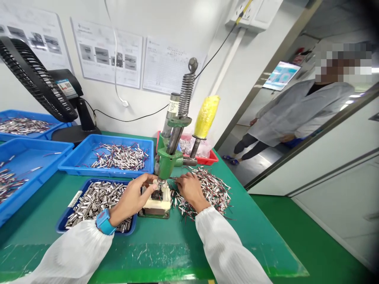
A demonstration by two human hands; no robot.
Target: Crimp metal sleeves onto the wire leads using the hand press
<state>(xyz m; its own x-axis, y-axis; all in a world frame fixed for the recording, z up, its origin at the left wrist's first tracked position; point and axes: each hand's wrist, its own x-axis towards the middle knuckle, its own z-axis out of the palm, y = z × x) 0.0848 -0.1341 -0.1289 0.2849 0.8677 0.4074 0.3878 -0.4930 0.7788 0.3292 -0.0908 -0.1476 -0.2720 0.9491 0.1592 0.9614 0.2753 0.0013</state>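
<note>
A green hand press with a spring and a yellow-wrapped lever stands on the green table. My left hand is at the left side of its pale fixture, thumb and fingers curled near the press tip; what they hold is too small to make out. To the right of the press, my right hand has its fingers bent together at the edge of a pile of small silver parts with red and black wires. Its fingertips are around a thin piece I cannot make out clearly.
A dark blue tray of metal sleeves lies left of the press. Blue trays of wired parts, a black fan and a red tray stand behind. A person stands beyond the doorway.
</note>
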